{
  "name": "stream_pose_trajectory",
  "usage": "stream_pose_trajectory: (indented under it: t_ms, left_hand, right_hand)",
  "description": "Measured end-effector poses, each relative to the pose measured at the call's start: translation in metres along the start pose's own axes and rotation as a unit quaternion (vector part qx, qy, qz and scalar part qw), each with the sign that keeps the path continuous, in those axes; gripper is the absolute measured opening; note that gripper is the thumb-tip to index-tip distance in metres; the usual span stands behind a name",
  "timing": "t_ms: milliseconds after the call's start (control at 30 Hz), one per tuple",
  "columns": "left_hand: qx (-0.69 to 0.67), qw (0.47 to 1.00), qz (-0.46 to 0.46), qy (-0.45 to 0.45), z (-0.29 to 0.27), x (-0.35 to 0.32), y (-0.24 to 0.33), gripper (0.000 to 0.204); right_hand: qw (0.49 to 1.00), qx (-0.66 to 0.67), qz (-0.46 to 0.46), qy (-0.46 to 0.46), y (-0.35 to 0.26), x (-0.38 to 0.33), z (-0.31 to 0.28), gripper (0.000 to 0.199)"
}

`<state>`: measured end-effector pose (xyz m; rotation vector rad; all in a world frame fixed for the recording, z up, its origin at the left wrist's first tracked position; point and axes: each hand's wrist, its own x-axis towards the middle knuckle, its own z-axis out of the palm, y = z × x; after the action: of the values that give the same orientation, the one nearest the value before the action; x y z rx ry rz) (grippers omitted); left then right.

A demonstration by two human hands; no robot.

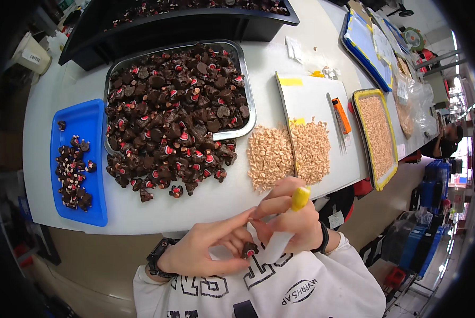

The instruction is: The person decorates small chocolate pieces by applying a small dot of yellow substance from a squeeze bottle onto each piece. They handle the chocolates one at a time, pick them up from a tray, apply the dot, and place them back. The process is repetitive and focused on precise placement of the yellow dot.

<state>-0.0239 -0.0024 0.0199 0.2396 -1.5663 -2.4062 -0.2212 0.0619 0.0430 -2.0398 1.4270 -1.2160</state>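
My left hand point(213, 246) is closed around a small dark brown figure point(249, 249) with a red-and-white spot, near its thumb. Close against it is my right hand point(288, 222), its fingertips pinched together at the left index fingertip. What lies in that pinch is too small or hidden to make out. One right finger wears a yellow cover point(300, 198). A white strip point(278, 247) hangs below the right palm. Both hands are in front of the table's near edge. Beyond them, small beige pieces point(272, 156) are spread on the table and a white board point(322, 93).
Similar dark figures heap over a metal tray point(251, 100). A blue tray point(97, 196) at left holds more, some with beige bits. Tweezers point(337, 119) and an orange utility knife point(342, 115) lie right, beside a yellow-rimmed tray point(379, 185). A black bin point(205, 31) stands behind.
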Motion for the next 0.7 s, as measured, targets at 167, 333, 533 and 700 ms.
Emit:
stream_pose_trajectory:
  t_ms: [167,333,533,700]
  left_hand:
    - [-0.022,0.999,-0.039,0.011,-0.001,0.001,0.001,0.076]
    - [-0.017,0.999,-0.043,0.021,0.0,0.0,0.002,0.074]
    - [-0.016,0.998,0.012,0.057,0.004,-0.002,-0.008,0.07]
    - [0.054,0.998,-0.004,0.043,0.002,0.002,-0.003,0.068]
  right_hand:
    - [0.993,-0.101,-0.066,-0.016,0.003,0.0,0.002,0.019]
    - [0.998,-0.043,-0.043,-0.031,0.008,0.003,0.001,0.023]
    - [0.995,0.095,0.014,0.009,0.016,-0.003,0.006,0.026]
    - [0.98,0.19,0.052,0.035,0.014,-0.002,0.01,0.033]
